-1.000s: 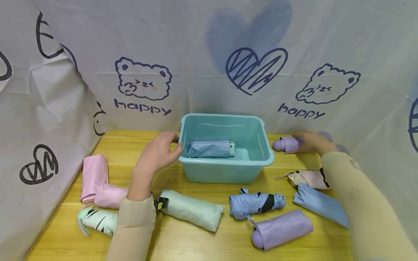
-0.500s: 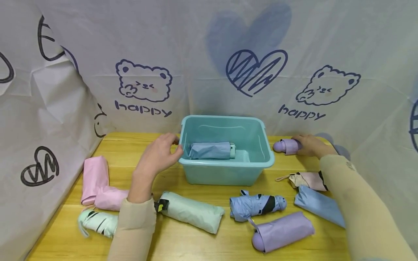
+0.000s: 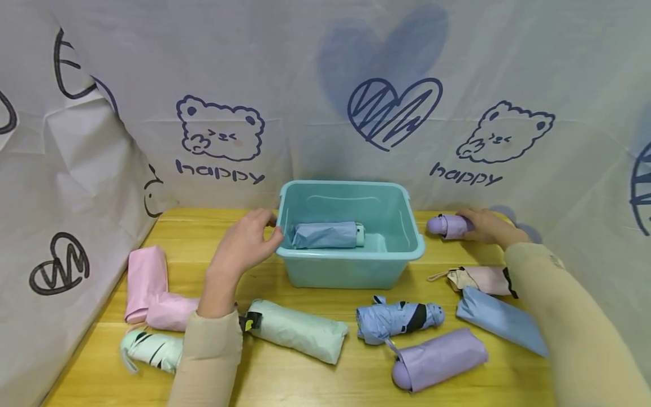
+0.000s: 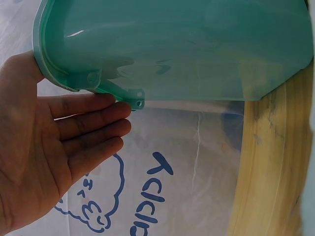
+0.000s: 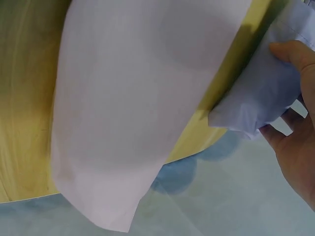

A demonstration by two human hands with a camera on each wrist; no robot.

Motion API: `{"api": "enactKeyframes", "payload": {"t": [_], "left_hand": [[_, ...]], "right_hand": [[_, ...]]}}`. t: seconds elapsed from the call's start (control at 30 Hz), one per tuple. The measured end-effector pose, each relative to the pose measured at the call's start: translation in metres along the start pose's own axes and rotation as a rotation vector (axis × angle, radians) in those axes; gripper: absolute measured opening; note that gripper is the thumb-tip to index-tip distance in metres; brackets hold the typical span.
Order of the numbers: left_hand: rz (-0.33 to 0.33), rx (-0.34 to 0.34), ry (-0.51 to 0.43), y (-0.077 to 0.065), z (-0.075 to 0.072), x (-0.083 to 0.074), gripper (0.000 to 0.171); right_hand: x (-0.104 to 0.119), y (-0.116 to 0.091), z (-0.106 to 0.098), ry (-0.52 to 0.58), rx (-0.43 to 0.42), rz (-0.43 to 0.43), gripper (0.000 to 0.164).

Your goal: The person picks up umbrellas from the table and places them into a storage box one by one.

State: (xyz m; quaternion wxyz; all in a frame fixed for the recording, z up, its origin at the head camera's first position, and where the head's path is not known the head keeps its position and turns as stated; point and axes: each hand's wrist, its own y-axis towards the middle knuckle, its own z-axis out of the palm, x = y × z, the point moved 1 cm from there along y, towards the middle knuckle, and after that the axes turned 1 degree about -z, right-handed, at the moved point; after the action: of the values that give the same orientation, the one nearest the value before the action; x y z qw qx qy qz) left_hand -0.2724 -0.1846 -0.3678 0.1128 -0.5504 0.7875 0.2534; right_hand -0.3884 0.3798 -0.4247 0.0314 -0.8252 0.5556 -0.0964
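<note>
My left hand (image 3: 246, 240) is at the left end of a teal plastic bin (image 3: 351, 271), fingers straight and thumb at its rim. In the left wrist view those fingers (image 4: 98, 118) lie beside the bin's corner lug. A blue folded umbrella (image 3: 325, 234) with a mint handle lies inside the bin. Right of the bin, my right hand (image 3: 490, 227) grips a small purple folded umbrella (image 3: 452, 226), its round knob pointing left. The right wrist view has thumb and fingers on opposite sides of that purple cover (image 5: 266, 83), which lies close over the table.
Nearer on the wooden table (image 3: 285, 384) lie more folded umbrellas: pale pink (image 3: 485, 280), plain blue (image 3: 500, 322), patterned blue (image 3: 399, 319), larger purple (image 3: 442, 362), mint (image 3: 300, 330), striped mint (image 3: 152, 347) and two pinks (image 3: 147, 282) at left. A printed cloth (image 3: 315, 141) hangs behind.
The head view shifts slightly. My right hand settles a little on the small purple umbrella, which stays nearly in place; my left hand keeps its spot at the bin.
</note>
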Motion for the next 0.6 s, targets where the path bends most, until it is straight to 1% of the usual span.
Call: {"api": "enactKeyframes", "payload": {"t": [0.2, 0.3, 0.47, 0.53, 0.6], "left_hand": [[0.003, 0.001, 0.005, -0.001, 0.0, 0.002, 0.031], [0.001, 0.002, 0.005, -0.001, 0.0, 0.002, 0.031], [-0.007, 0.007, 0.006, -0.001, 0.0, 0.0, 0.031], [-0.009, 0.01, 0.006, -0.001, 0.0, 0.0, 0.031], [-0.011, 0.012, 0.007, 0.0, 0.001, 0.0, 0.031]], "right_hand": [[0.005, -0.009, -0.007, -0.006, -0.072, -0.049, 0.059], [0.006, -0.013, -0.009, 0.013, -0.11, -0.074, 0.059], [0.012, -0.022, -0.015, 0.065, -0.132, -0.051, 0.062], [0.015, -0.027, -0.018, 0.072, -0.156, -0.046, 0.064], [0.018, -0.033, -0.021, 0.073, -0.191, -0.059, 0.065]]}}
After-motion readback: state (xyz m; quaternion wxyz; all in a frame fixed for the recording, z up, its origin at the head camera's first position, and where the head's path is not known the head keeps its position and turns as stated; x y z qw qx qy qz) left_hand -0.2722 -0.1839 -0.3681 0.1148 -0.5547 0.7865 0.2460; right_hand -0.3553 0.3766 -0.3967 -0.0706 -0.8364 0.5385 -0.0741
